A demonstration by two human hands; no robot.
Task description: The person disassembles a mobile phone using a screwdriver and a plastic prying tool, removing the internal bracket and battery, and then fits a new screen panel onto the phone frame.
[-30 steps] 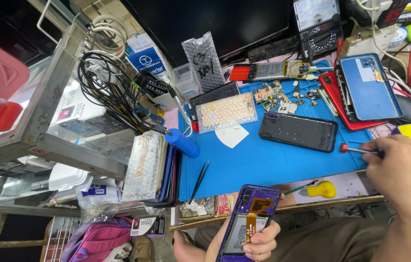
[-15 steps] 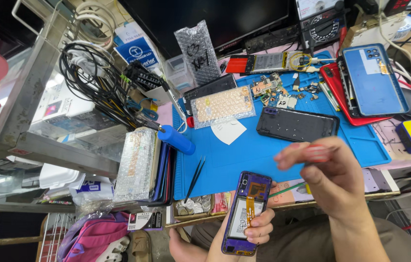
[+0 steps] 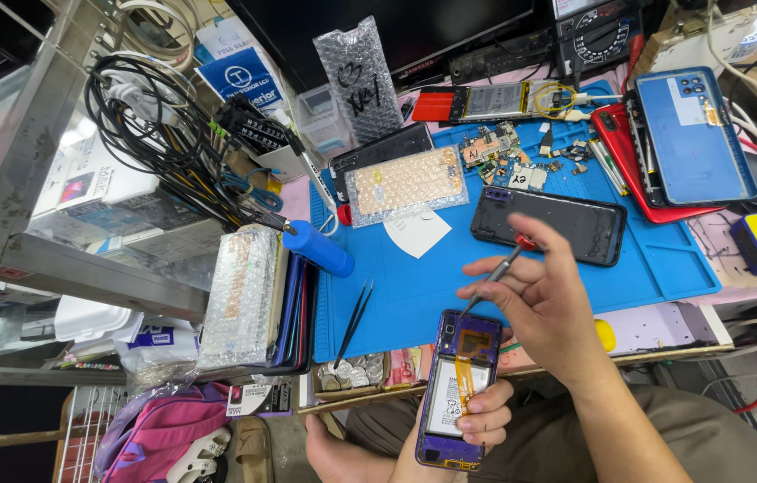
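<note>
- Two bare hands work over a cluttered repair worktop [image 3: 664, 268]: the left hand [image 3: 477, 425] is wrapped around the lower half of an opened purple phone [image 3: 459, 389], held out over the lap just in front of the worktop's near edge.
- Fingers of the right hand [image 3: 548, 313] are pinched together on a thin screwdriver [image 3: 499, 273] with a red cap, its tip touching the phone's top corner.
- Back cover off, the phone shows a pale battery and an orange ribbon cable; it looks light and stiff along its frame but fragile inside, so the safest hold is likely by the side edges, clear of the cable.
- Smooth sides could slip in a loose grasp.
- Nearby on the blue mat lie black tweezers [image 3: 353, 322], a dark phone back [image 3: 546, 224] and small circuit boards [image 3: 508, 161].
</note>
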